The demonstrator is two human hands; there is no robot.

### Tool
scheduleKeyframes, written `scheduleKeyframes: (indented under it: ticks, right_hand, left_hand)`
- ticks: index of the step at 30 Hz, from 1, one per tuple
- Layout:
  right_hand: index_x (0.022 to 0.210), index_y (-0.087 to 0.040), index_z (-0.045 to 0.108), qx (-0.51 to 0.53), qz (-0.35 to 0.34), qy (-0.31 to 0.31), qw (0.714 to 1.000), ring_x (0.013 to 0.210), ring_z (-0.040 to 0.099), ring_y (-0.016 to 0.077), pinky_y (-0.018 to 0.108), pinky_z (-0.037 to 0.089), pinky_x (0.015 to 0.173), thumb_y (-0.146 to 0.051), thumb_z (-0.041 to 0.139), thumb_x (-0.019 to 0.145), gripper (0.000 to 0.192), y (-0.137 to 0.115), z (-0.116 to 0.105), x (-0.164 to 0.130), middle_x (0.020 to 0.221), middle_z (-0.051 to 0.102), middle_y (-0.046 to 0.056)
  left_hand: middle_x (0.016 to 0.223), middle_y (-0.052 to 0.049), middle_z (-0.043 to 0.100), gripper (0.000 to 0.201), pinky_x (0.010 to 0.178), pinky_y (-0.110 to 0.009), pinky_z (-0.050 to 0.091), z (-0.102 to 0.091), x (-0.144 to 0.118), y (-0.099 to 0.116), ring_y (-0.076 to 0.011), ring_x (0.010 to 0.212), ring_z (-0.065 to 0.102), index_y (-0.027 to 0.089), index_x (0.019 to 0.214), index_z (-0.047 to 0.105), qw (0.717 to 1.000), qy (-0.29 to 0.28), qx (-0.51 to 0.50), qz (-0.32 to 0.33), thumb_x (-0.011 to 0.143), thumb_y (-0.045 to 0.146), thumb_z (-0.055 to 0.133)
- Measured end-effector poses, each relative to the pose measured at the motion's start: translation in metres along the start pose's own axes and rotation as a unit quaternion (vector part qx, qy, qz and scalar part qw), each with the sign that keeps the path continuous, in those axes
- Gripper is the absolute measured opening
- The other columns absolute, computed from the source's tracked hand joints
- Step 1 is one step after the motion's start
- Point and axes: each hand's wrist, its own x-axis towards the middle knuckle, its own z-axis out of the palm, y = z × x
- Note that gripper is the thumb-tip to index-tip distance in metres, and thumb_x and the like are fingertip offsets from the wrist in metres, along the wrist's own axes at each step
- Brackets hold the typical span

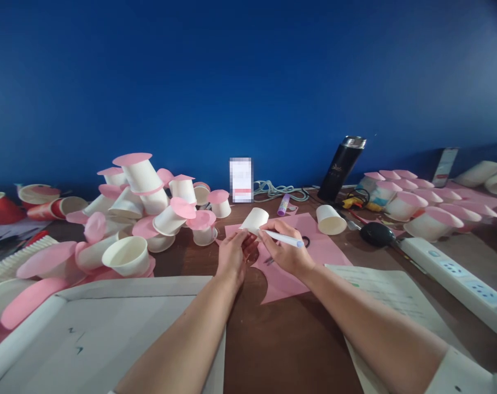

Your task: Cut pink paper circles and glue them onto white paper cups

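A white paper cup (255,218) lies tilted in front of me, its rim end held in the fingers of my left hand (233,257). My right hand (287,249) grips a white pen (283,238) with a pale bluish end, the fingertips close against the cup. The pen's tip is hidden behind my fingers. Below my right hand a sheet of pink paper (317,243) with a curved cut-out edge is spread on the brown table (273,339). On it, partly covered by the hand, are scissors (306,241) with dark handles.
Pink-topped paper cups (137,175) pile up at left, beside an open white box (109,328). Pink-topped cups also stand at right. Around me are a loose cup (330,220), glue stick (283,204), black bottle (340,169), air blower (377,234), power strip (457,279) and notebook (390,290).
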Motion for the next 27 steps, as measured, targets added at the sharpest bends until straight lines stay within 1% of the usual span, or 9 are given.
scheduleKeyframes:
  ticks: [2,3,8,13,19,22,27]
  right_hand:
    - [0.089,-0.022,0.063,0.003,-0.012,-0.027,1.000,0.074,0.064,0.0171,0.027,0.046,0.069,-0.028,0.055,0.088,0.010,-0.0010,-0.0001,-0.0005,0.083,0.070,0.002]
    - [0.089,-0.022,0.063,0.000,-0.015,-0.030,0.999,0.075,0.064,0.0172,0.027,0.046,0.069,-0.028,0.055,0.088,0.010,-0.0014,-0.0002,-0.0006,0.083,0.070,0.002]
    - [0.090,-0.022,0.063,-0.008,-0.002,0.013,1.000,0.078,0.064,0.0185,0.028,0.047,0.070,-0.028,0.056,0.088,0.010,0.0004,-0.0007,0.0005,0.087,0.070,0.004]
    - [0.092,-0.022,0.063,0.014,-0.005,-0.003,1.000,0.076,0.064,0.0175,0.027,0.048,0.069,-0.028,0.055,0.088,0.010,0.0005,-0.0003,0.0000,0.086,0.070,0.003]
    - [0.093,-0.022,0.063,0.008,0.007,0.001,1.000,0.075,0.065,0.0175,0.027,0.048,0.068,-0.029,0.056,0.088,0.011,-0.0011,-0.0006,-0.0008,0.088,0.071,0.003]
    - [0.094,-0.023,0.063,0.007,0.004,0.001,1.000,0.074,0.066,0.0173,0.027,0.048,0.068,-0.030,0.055,0.089,0.012,0.0002,-0.0003,-0.0009,0.087,0.071,0.003]
    - [0.092,-0.023,0.063,0.004,-0.004,0.004,1.000,0.075,0.066,0.0176,0.027,0.049,0.069,-0.029,0.055,0.089,0.011,0.0033,0.0011,-0.0009,0.087,0.071,0.003]
  left_hand:
    - [0.064,-0.004,0.063,0.008,0.063,-0.020,0.053,-0.0003,0.0006,0.0000,-0.0091,0.058,0.062,0.010,0.069,0.062,1.000,0.003,-0.006,0.001,0.077,0.012,0.062]
    - [0.064,-0.004,0.063,0.008,0.063,-0.020,0.052,-0.0003,0.0008,0.0000,-0.0089,0.058,0.062,0.009,0.069,0.062,1.000,0.004,-0.008,0.001,0.077,0.011,0.062]
    - [0.067,-0.005,0.065,0.007,0.063,-0.021,0.052,-0.0013,0.0014,-0.0003,-0.0100,0.060,0.063,0.009,0.071,0.063,1.000,-0.003,-0.002,-0.002,0.076,0.014,0.064]
    - [0.066,-0.005,0.065,0.007,0.062,-0.020,0.052,-0.0021,0.0026,-0.0003,-0.0094,0.059,0.063,0.010,0.072,0.063,1.000,-0.001,-0.021,-0.019,0.078,0.012,0.061]
    - [0.064,-0.004,0.064,0.010,0.061,-0.019,0.052,-0.0010,0.0025,0.0006,-0.0089,0.058,0.062,0.009,0.071,0.063,0.999,0.009,-0.032,-0.042,0.080,0.011,0.059]
    - [0.066,-0.006,0.066,0.009,0.065,-0.021,0.053,-0.0011,0.0024,0.0006,-0.0102,0.060,0.064,0.009,0.072,0.063,0.999,0.008,-0.028,-0.041,0.080,0.011,0.059]
    - [0.070,-0.007,0.068,0.006,0.070,-0.025,0.053,-0.0020,0.0031,-0.0013,-0.0120,0.065,0.065,0.010,0.075,0.063,0.999,-0.015,-0.015,-0.024,0.080,0.012,0.060]
